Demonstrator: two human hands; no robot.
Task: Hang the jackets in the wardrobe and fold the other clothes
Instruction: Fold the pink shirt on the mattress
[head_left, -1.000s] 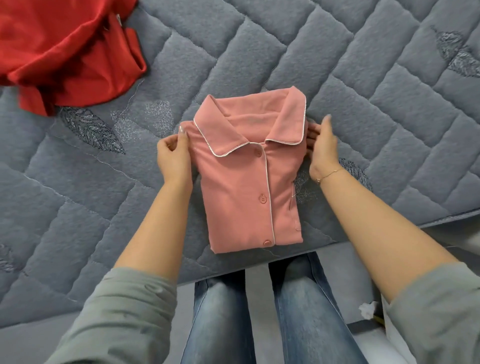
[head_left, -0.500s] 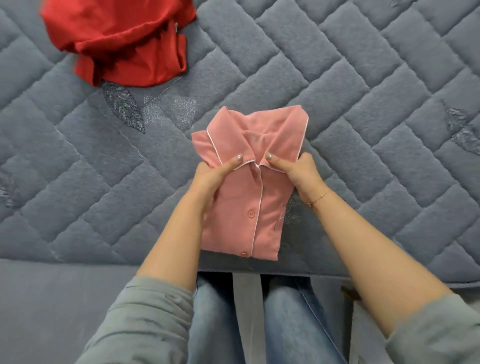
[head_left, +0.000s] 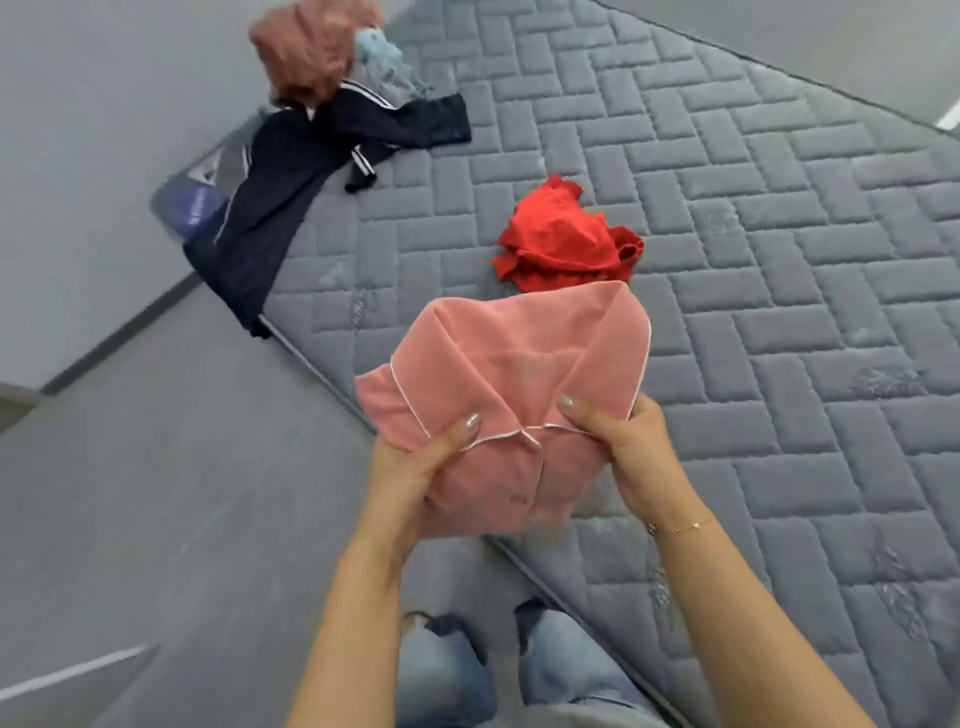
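Lifted off the mattress (head_left: 727, 260) since a moment ago, the folded pink shirt (head_left: 498, 395) points collar-away from me, my left hand (head_left: 415, 467) and right hand (head_left: 631, 452) pinching its sides, thumbs on top.

Both bare arms reach forward side by side, and the left hand (head_left: 415, 462) and right hand (head_left: 621, 441) each curl around a side of the folded pink shirt (head_left: 514, 374), thumbs on top.
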